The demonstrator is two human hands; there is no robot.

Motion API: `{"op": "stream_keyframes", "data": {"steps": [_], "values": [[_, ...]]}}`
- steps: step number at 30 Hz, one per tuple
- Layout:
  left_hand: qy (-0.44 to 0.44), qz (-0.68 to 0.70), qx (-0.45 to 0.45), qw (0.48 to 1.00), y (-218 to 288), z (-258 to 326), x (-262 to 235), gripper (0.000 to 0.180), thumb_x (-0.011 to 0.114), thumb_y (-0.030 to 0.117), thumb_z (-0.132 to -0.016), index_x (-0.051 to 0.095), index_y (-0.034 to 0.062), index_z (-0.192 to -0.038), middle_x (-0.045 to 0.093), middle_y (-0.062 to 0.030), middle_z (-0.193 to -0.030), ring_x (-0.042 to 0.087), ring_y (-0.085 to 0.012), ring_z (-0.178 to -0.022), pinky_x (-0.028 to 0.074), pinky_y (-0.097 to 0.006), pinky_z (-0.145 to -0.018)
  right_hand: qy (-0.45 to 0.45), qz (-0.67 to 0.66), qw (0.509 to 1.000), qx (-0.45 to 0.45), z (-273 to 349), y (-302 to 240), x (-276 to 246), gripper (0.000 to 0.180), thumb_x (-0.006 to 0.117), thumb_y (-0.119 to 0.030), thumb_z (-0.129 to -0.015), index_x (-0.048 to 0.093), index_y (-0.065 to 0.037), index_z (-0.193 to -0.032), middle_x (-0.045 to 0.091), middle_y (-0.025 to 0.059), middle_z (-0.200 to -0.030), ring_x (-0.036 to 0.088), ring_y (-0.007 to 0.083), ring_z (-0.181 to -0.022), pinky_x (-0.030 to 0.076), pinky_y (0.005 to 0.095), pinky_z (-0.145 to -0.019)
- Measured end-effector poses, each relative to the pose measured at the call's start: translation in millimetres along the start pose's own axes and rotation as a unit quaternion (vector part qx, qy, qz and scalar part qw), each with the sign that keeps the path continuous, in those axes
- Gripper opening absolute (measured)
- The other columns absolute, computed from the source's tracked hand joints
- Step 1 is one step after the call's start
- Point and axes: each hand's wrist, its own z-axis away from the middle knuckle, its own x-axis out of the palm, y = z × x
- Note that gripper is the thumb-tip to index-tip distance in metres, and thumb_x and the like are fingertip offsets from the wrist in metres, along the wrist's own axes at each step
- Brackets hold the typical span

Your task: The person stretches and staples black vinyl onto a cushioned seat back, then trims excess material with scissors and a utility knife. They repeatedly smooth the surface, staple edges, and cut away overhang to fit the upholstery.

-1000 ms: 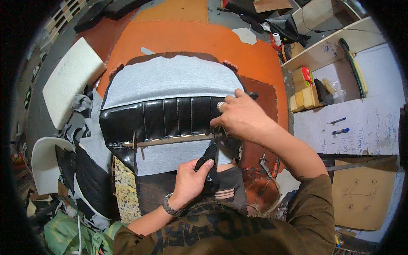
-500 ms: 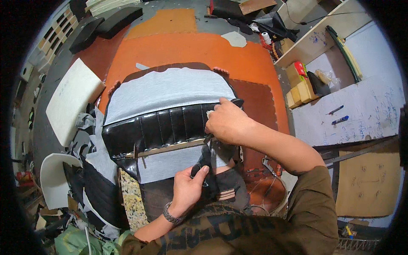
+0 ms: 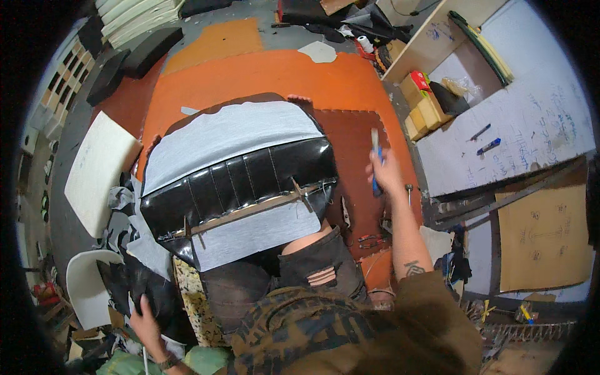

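Note:
Across my lap lies a seat cover piece with a glossy black quilted band point(image 3: 231, 175) and pale grey fabric point(image 3: 234, 134) above it. A narrow bar point(image 3: 247, 214) runs along the band's lower edge, with a short crosspiece near each end. To the right of it, my right hand point(image 3: 389, 173) is closed round a blue-handled tool point(image 3: 376, 159) with a pale flat end pointing away; its exact kind is unclear. Down at the left, my left hand point(image 3: 147, 326) has its fingers stretched out beside a heap of black material point(image 3: 140, 275), holding nothing visible.
Orange and brown mats point(image 3: 250, 72) cover the floor ahead. Pliers with red handles point(image 3: 372, 241) lie by my right thigh. A white foam sheet point(image 3: 100, 172) is at left, a curved white piece point(image 3: 87, 290) nearer. Yellow blocks point(image 3: 425, 119) and pens point(image 3: 489, 147) lie at right.
Both hands have left the cover's right end. The right moved right and now holds the blue-handled tool; the left let go of a dark strip and moved down-left. The bar's right end now shows.

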Motion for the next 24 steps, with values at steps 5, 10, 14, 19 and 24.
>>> {"op": "stream_keyframes", "data": {"steps": [5,10,14,19,24], "values": [[0.29,-0.422,-0.128,0.849,-111.5,-3.1,-96.6,0.095,0.069,0.055,-0.103,0.032,-0.0049,-0.167,0.067,-0.0285,-0.142,0.067,-0.0351,-0.128,0.055,-0.045,-0.104,-0.019,0.24,0.957,0.164,19.7,205.5,17.0,0.054,0.083,-0.03,-0.087,0.072,-0.004,-0.133,0.075,0.0242,-0.129,0.07,0.0381,-0.124,0.053,0.0482,-0.11],[-0.025,0.184,-0.04,0.982,22.3,28.2,-3.4,0.056,0.067,0.041,-0.109,0.062,-0.0006,-0.146,0.071,-0.0148,-0.134,0.073,-0.0252,-0.112,0.061,-0.042,-0.09,0.235,0.412,0.88,0.022,27.2,249.4,34.7,0.049,0.087,-0.026,-0.084,0.071,-0.004,-0.125,0.075,0.0247,-0.121,0.071,0.0412,-0.118,0.057,0.0508,-0.102],[-0.374,0.312,0.001,0.874,175.2,78.5,146.4,0.044,0.059,0.033,-0.114,0.065,-0.0015,-0.14,0.071,-0.0139,-0.135,0.076,-0.025,-0.11,0.062,-0.034,-0.085,-0.089,0.33,0.935,0.09,54.0,254.9,63.3,0.059,0.087,-0.025,-0.086,0.064,-0.003,-0.136,0.071,0.0284,-0.127,0.069,0.0456,-0.121,0.057,0.0537,-0.103],[-0.484,0.311,-0.072,0.815,299.3,122.9,274.5,0.059,0.072,0.04,-0.107,0.056,-0.0033,-0.144,0.07,-0.017,-0.133,0.078,-0.0208,-0.091,0.062,-0.03,-0.07,-0.108,0.366,0.922,0.067,99.1,286.8,90.7,0.082,0.087,-0.024,-0.085,0.05,-0.002,-0.154,0.071,0.0302,-0.124,0.068,0.0474,-0.12,0.057,0.0543,-0.103],[-0.369,0.233,0.065,0.897,327.7,137.4,345.6,0.057,0.085,0.044,-0.096,0.064,-0.001,-0.122,0.072,-0.0103,-0.093,0.072,-0.0142,-0.067,0.055,-0.029,-0.054,-0.11,0.272,0.952,0.092,99.3,301.3,91.7,0.069,0.08,-0.016,-0.093,0.051,-0.008,-0.155,0.07,0.0236,-0.123,0.071,0.0422,-0.106,0.057,0.0505,-0.092]]}}
